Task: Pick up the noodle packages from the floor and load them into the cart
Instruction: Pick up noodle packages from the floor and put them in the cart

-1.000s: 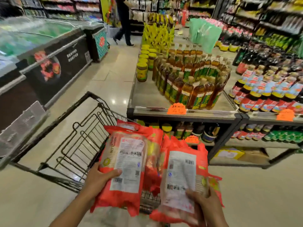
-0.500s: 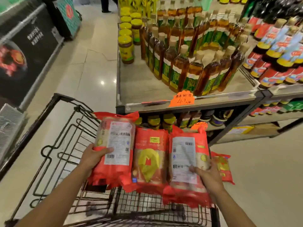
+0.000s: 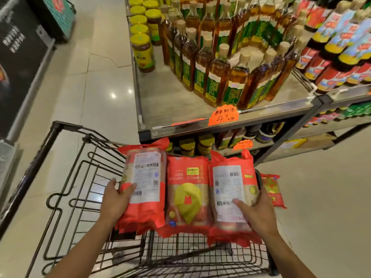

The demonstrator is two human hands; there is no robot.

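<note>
Above the wire basket of the cart [image 3: 84, 177], three red noodle packages are held side by side. The left hand [image 3: 115, 199] grips the left package [image 3: 146, 187] at its outer edge, thumb on the label. The right hand [image 3: 259, 213] grips the right package [image 3: 230, 187] likewise. The middle package [image 3: 187, 197] sits between them, touching both. A fourth package [image 3: 274, 191] lies on the floor [image 3: 321, 197], just right of the cart.
</note>
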